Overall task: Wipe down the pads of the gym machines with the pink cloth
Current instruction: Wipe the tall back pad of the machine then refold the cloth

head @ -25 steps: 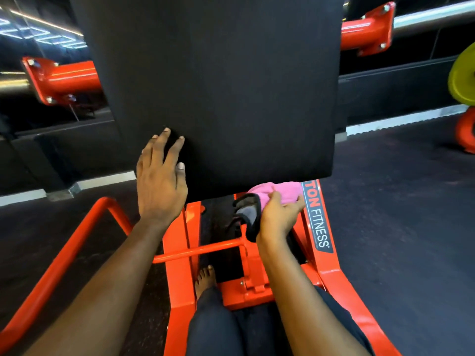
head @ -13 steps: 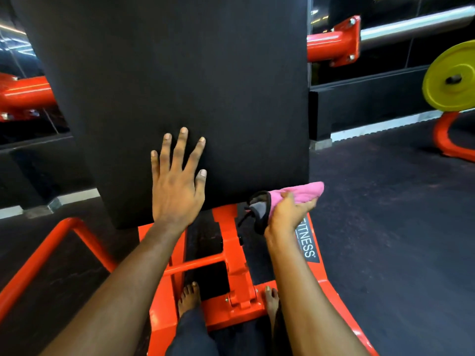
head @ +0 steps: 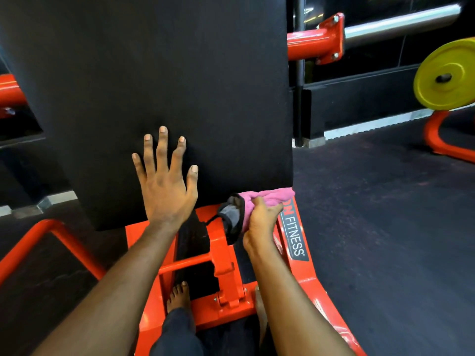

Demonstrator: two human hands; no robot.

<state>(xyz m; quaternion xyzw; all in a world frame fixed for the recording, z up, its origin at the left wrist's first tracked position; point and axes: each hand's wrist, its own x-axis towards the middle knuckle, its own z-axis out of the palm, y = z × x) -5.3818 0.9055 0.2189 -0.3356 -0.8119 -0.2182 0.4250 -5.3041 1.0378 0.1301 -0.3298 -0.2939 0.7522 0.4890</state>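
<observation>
A large black pad (head: 164, 73) of an orange gym machine fills the upper middle of the view. My left hand (head: 165, 186) lies flat on its lower part, fingers spread and straight. My right hand (head: 262, 222) grips the pink cloth (head: 270, 197) and holds it against the pad's bottom edge near its right corner. A dark grey piece of fabric (head: 232, 217) hangs from the same hand, to the left of the cloth.
The machine's orange frame (head: 298, 265) runs below the pad, my bare feet (head: 180, 295) standing between its rails. An orange bracket with a steel bar (head: 401, 21) sticks out at upper right. A yellow weight plate (head: 446, 75) on an orange stand sits at the far right. Dark rubber floor (head: 385, 227) lies to the right.
The cloth in my right hand has slid rightward along the pad's bottom edge to its right corner. My left hand stays flat on the pad. The view has shifted right.
</observation>
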